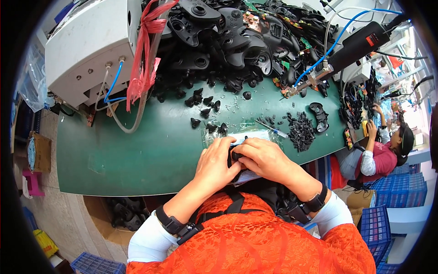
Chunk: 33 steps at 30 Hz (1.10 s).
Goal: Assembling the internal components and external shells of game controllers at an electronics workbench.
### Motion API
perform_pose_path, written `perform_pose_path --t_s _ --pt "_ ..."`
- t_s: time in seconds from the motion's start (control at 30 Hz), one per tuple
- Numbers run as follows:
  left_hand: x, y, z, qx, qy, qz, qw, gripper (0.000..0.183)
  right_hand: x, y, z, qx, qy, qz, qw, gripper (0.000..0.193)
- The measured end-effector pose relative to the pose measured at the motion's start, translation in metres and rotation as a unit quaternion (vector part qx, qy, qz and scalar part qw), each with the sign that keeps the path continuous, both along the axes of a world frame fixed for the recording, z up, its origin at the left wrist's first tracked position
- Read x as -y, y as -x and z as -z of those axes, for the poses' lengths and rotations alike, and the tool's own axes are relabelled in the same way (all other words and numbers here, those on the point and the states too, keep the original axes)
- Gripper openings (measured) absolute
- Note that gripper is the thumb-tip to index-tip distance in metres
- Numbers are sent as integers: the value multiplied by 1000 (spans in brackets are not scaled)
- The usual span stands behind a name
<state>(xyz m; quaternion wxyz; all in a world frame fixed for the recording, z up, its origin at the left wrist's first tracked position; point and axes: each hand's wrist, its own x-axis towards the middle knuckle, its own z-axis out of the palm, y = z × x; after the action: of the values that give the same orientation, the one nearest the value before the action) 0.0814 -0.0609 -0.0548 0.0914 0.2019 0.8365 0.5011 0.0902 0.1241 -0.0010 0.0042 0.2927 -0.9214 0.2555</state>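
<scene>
A green-topped workbench (137, 150) spans the view. A grey-white machine housing (86, 45) stands at its far left corner, with blue and white cables leading out. The floor (64, 219) is pale speckled stone. Blue plastic crates (392, 201) are stacked at the right (another lies lower left). Lighting is bright and even.
</scene>
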Motion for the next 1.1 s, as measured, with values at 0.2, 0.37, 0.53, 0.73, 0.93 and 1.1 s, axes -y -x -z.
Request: perform_pose_path --t_s 0.2,0.37,0.53,0.73,0.93,1.1 --pt "-3 0 -1 5 31 1 1000 47 0 3 -1 9 -25 -17 1000 27" --pt "-2 -2 2 -10 23 2 1000 47 -1 4 -1 9 -18 -12 1000 24" --pt "-3 -3 2 -17 24 1 1000 50 -1 5 -5 16 2 -14 1000 22" --pt "3 -5 -10 -5 40 36 999 58 0 4 -7 7 -12 -9 1000 23" --pt "4 -4 -7 -7 45 40 998 63 0 5 -3 -1 -4 -17 1000 22" --pt "3 -3 -8 -1 41 38 998 63 1 6 -2 4 -24 -8 1000 20"
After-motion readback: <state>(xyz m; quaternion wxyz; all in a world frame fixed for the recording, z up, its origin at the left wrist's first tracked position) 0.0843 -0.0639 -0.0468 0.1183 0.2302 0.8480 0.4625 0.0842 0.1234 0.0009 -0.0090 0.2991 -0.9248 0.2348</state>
